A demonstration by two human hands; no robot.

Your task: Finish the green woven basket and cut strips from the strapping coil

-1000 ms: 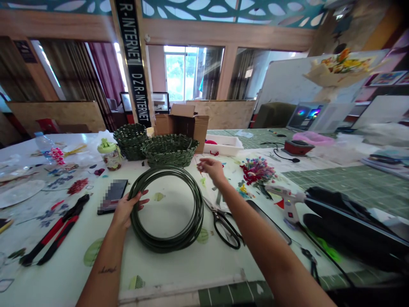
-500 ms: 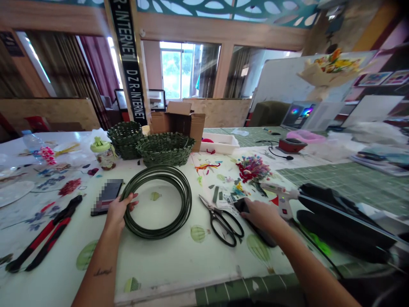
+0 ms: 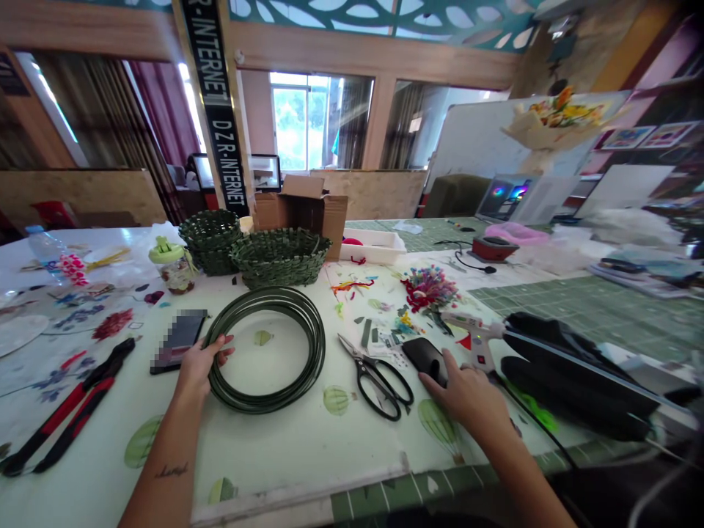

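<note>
Coil (image 3: 258, 402) — dark green, roughly round, several thin loops.

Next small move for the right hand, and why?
Probably close the right hand around the black phone: its fingers reach over the phone, but a firm grip can't be made out. The left hand is occupied, holding the left side of the green coil.
</note>
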